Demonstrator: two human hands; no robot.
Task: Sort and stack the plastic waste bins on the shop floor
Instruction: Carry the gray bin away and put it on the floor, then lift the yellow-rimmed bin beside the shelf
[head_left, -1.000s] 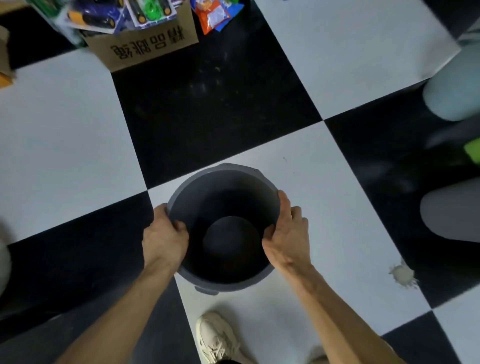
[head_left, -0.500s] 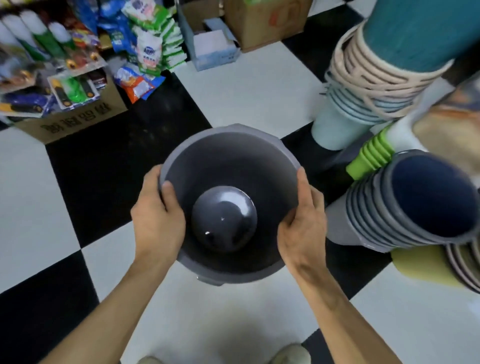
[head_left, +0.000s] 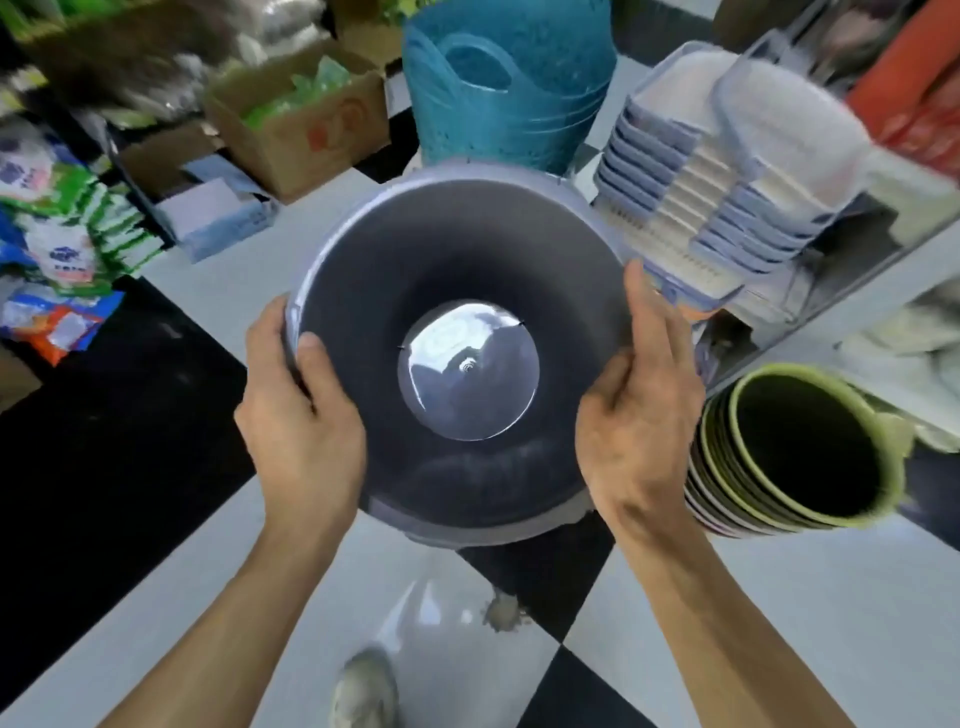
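Both hands were clamped on the rim of a round dark-grey plastic waste bin (head_left: 462, 364). Left hand (head_left: 298, 421) took the left edge, thumb hooked inside the rim, fingers outside. Right hand (head_left: 631, 415) took the right edge, thumb along the rim, fingers curled over the lip. The bin was held up off the floor, mouth toward the camera, shiny base visible inside. Just right of it, a leaning nested stack of bins with a green-rimmed one on top (head_left: 795, 447), mouth facing up-left; could not tell whether it touched the right hand. Behind, a teal perforated plastic basket with handles (head_left: 506, 83) and a stack of pale blue and white rectangular trays (head_left: 691, 176). Cardboard boxes (head_left: 311, 124) and bagged goods (head_left: 62, 228) sat left. Black-and-white checkered floor (head_left: 130, 415) below, a shoe (head_left: 363, 691) at the bottom edge.
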